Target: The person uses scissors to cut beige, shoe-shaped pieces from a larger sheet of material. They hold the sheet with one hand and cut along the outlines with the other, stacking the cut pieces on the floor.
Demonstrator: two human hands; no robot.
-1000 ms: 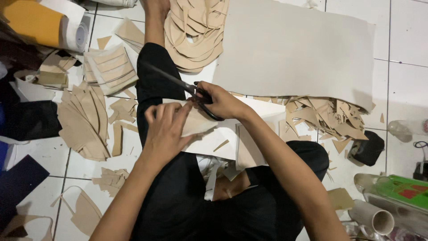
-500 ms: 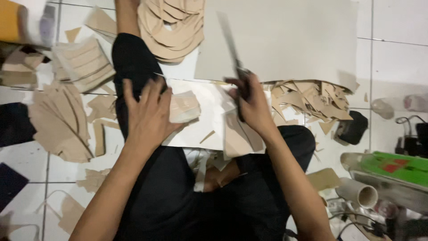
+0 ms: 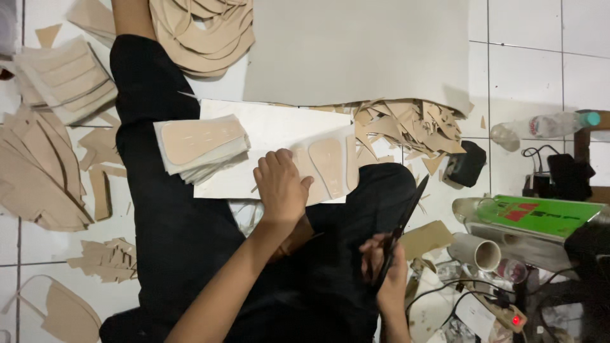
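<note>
Two hands apart, left hand (image 3: 281, 184) flat (released) on white sheet (image 3: 267, 136), right hand (image 3: 386, 270) grip grasping scissors (image 3: 401, 232) beside knee.

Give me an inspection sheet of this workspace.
Surface: white tiled floor; white board across the lap.
Job's things: tan sheet; cut pieces stacked on the board; traced pieces.
Clutter: scraps, cutouts, bottle, tube.
Hands: left hand on traced pieces; right hand holds scissors.
Cables: wires, power strip.
Surroundings: green box.
</note>
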